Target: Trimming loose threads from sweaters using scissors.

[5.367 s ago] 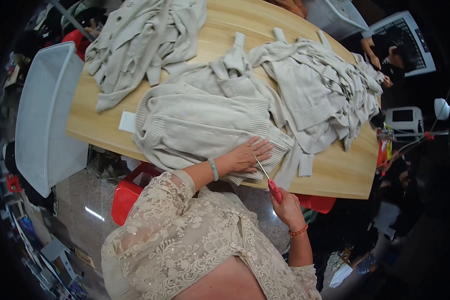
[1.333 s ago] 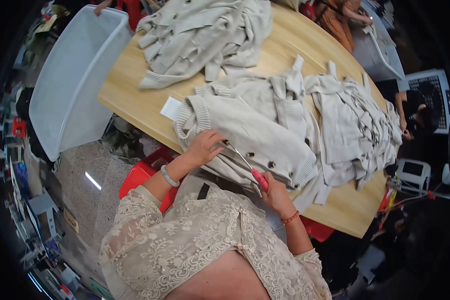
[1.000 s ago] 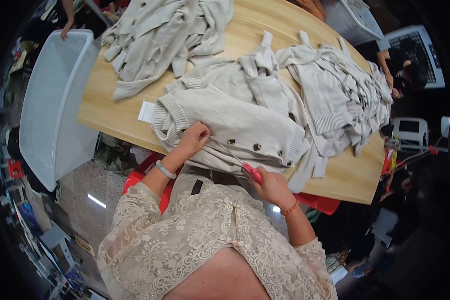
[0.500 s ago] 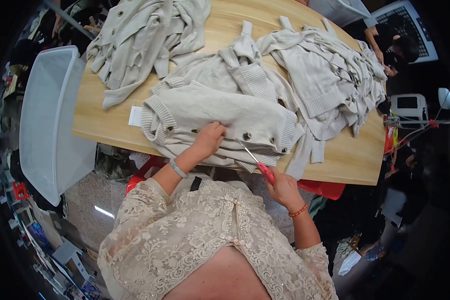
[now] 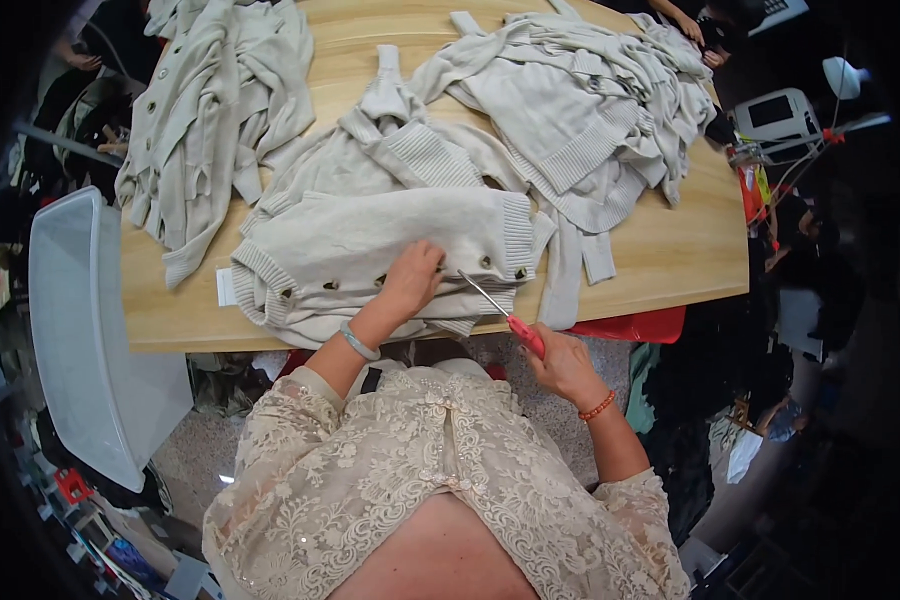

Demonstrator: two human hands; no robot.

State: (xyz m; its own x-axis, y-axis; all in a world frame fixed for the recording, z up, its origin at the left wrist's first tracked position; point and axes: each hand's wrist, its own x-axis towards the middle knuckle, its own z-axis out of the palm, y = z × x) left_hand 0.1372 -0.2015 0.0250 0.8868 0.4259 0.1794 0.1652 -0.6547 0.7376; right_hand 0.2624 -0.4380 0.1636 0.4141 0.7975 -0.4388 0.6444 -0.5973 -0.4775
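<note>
A light beige knit cardigan (image 5: 370,230) lies folded at the table's near edge, with a row of dark buttons along its front band. My left hand (image 5: 410,278) rests on that band, thumb and fingers closed on the knit beside a button (image 5: 440,268). In my right hand (image 5: 564,368) is a tool with a red handle (image 5: 526,336) and a thin metal shaft. The shaft's tip touches or nearly touches the band between two buttons, just right of my left fingertips. Its exact shape is too small to tell.
More beige knitwear is heaped on the wooden table (image 5: 660,260), one pile (image 5: 200,110) at far left and another (image 5: 590,110) at far right. A white tag (image 5: 226,287) sticks out by the cardigan. Left of the table stands a pale plastic bin (image 5: 95,350). Another person's hand (image 5: 688,28) shows at the far right.
The whole view has swung, so the table and garments appear turned and shifted left. Both hands keep nearly the same places on the cardigan, and the tool stays in my right hand.
</note>
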